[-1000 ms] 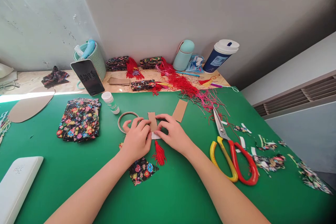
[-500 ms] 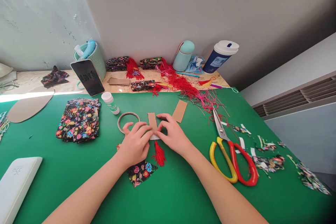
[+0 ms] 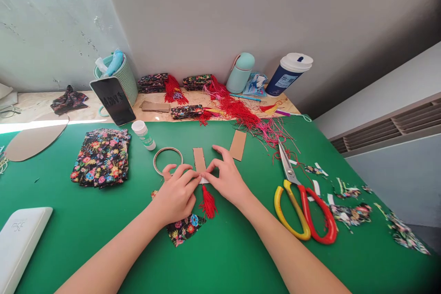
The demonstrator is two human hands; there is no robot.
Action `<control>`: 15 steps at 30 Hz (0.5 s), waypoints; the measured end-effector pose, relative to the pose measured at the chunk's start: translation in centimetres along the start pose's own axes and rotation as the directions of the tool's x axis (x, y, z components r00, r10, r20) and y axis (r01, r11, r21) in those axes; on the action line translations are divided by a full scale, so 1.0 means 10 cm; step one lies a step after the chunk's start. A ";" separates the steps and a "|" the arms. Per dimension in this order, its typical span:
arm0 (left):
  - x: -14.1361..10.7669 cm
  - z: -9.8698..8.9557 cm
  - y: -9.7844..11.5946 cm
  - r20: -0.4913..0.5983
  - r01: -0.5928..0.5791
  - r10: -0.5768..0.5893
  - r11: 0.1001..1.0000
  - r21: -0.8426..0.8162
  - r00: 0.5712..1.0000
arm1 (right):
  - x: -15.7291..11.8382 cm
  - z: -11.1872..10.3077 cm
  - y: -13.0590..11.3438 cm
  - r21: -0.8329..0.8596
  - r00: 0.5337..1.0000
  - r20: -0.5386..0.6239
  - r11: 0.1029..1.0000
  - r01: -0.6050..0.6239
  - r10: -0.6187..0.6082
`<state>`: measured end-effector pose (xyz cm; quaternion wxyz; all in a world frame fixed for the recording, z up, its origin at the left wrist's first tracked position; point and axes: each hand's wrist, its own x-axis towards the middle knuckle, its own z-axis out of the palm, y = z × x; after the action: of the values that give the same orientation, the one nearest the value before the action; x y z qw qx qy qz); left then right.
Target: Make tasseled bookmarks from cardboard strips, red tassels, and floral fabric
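Note:
A small cardboard strip (image 3: 199, 160) lies on the green mat, with a white piece (image 3: 204, 181) across its lower end and a red tassel (image 3: 208, 202) below. My left hand (image 3: 178, 192) presses its fingertips on the white piece from the left. From the right, my right hand (image 3: 225, 175) has thumb and forefinger on the same piece, its index finger raised. Partly under my left hand is a floral fabric piece (image 3: 186, 229). A roll of tape (image 3: 155, 161) lies just beyond my left hand.
Large scissors (image 3: 296, 202) lie at the right beside fabric scraps (image 3: 351, 214). A glue stick (image 3: 144, 135), folded floral fabric (image 3: 101, 157), a propped phone (image 3: 113, 101) and a second cardboard strip (image 3: 238, 145) surround the hands. A white power bank (image 3: 24, 243) lies left.
My left fingers have come closer together at the white piece. My right hand's fingers have shifted slightly and one is raised higher. The view has moved a little.

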<state>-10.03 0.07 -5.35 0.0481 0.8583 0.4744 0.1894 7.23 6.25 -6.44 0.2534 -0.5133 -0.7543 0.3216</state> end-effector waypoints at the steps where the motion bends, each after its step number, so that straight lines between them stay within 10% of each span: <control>1: 0.00 0.00 0.00 0.002 0.004 -0.004 1.000 0.002 1.000 | 0.00 0.01 0.00 0.004 1.000 -0.006 1.000 -0.005 0.005; 15: -0.03 -0.03 -0.07 0.038 -0.018 0.017 0.999 0.049 0.999 | -0.02 0.05 -0.03 -0.049 0.998 -0.007 0.997 -0.055 0.055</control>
<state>-10.88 0.15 -5.39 0.0343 0.8668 0.4704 0.1620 6.77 5.88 -6.54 0.2339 -0.5408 -0.7469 0.3082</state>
